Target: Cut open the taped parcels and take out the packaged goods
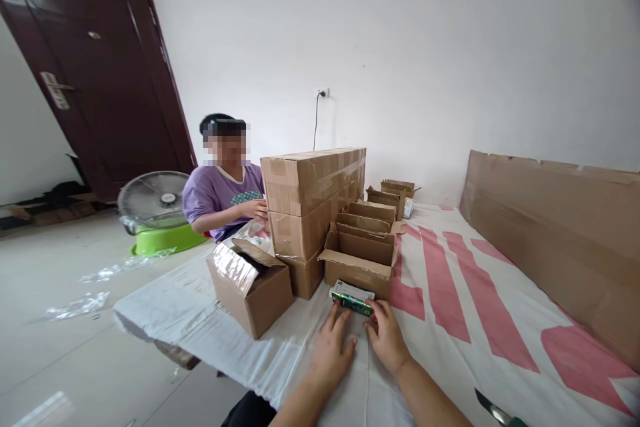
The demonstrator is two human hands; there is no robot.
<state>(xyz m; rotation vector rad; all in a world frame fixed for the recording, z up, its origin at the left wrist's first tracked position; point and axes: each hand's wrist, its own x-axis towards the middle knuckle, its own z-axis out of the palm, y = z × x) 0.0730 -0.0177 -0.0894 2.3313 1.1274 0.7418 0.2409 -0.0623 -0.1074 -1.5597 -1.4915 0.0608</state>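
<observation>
A small, shiny green box lies at the table's near side, its long side toward me. The fingers of my left hand touch its left end. At its right end are the curled fingers of my right hand, so the box is held between both hands. Directly behind it is a white packet or box with small dark print, partly covered by the green one. Just beyond stands an open cardboard box, its front flap folded outward; its contents are hidden.
Taped cartons are stacked at left centre, beside a partly open carton. More open boxes line up behind. A cardboard sheet stands at right. A knife lies near the front edge. Across the table sits another person.
</observation>
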